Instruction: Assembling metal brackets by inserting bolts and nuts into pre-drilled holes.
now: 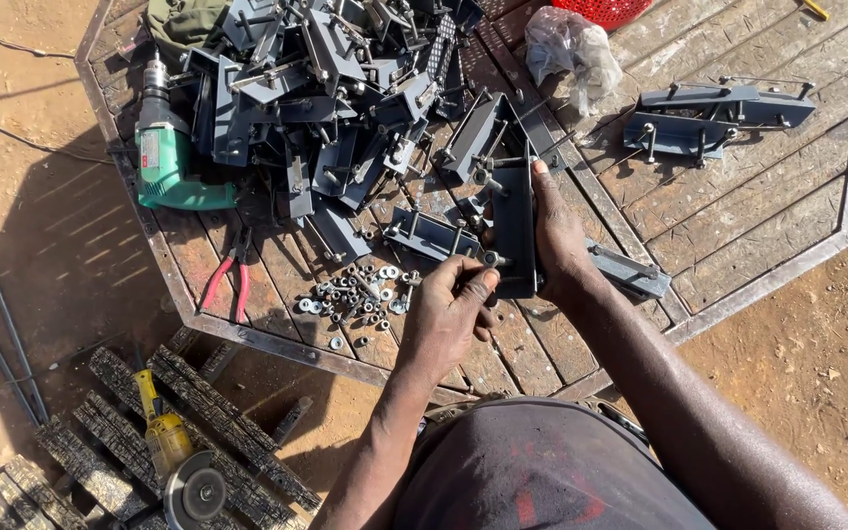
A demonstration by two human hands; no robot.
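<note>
Two hands meet over the wooden worktop point(738, 211): the right hand point(559, 236) grips a grey metal bracket point(514, 231) upright, the left hand point(449, 309) pinches a small nut point(492, 259) against it, beside scattered washers point(355, 294), red pliers point(228, 280) and a green drill point(164, 157).

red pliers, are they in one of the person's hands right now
No, the red pliers lie on the wooden table, left of the left hand, which pinches a bolt on the grey metal bracket.

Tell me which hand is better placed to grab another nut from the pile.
Probably the left hand: its fingertips are right beside the pile of nuts and washers, while the right hand grips the grey metal bracket.
</note>
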